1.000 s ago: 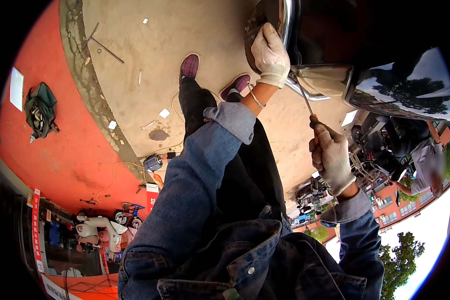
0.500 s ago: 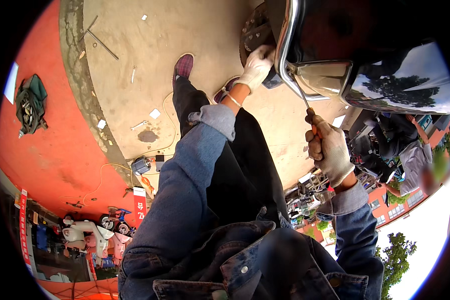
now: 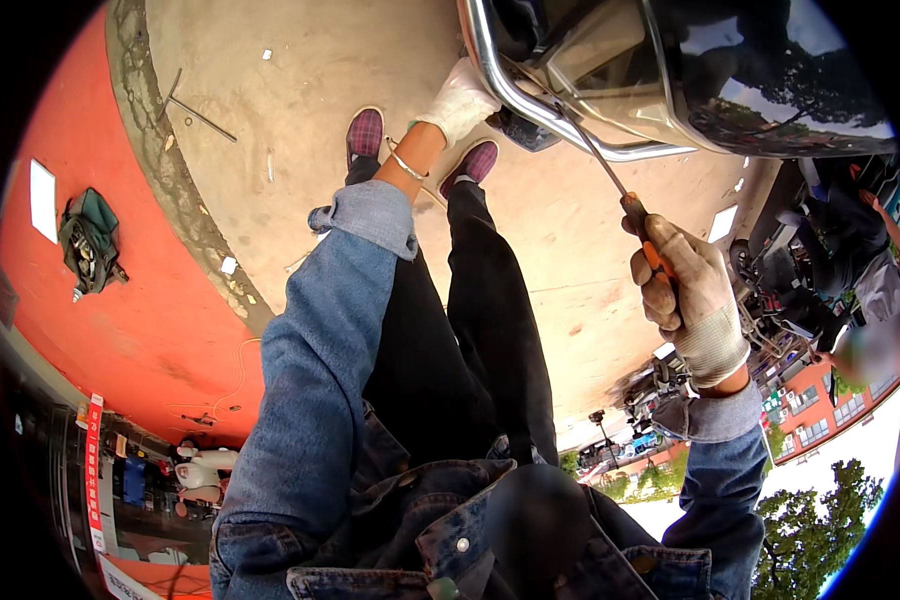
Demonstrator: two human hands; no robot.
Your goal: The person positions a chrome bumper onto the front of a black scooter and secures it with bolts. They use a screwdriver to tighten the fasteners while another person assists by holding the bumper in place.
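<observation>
While the screwdriver (image 3: 632, 208) slants across the right of centre, its orange-and-dark handle sits in the person's gloved right hand (image 3: 698, 285), whose fingers are curled closed around it. The shaft points up and left, its tip by the chrome bar (image 3: 620, 153) at the upper middle; whether the two touch cannot be told. Beside the bar's left part is the gloved left hand (image 3: 460, 103), its fingertips unclear, so how far open it is, or what it holds, cannot be told. Behind the bar, a glossy dark vehicle (image 3: 770, 100) fills the upper right.

Below the left hand stand two plaid shoes (image 3: 366, 132) on the pale ground (image 3: 300, 60). A T-shaped tool (image 3: 202, 120) lies at the upper left, and a dark green bag (image 3: 88, 240) rests on red paving (image 3: 160, 330) farther left. Another person (image 3: 880, 290) is at the right edge.
</observation>
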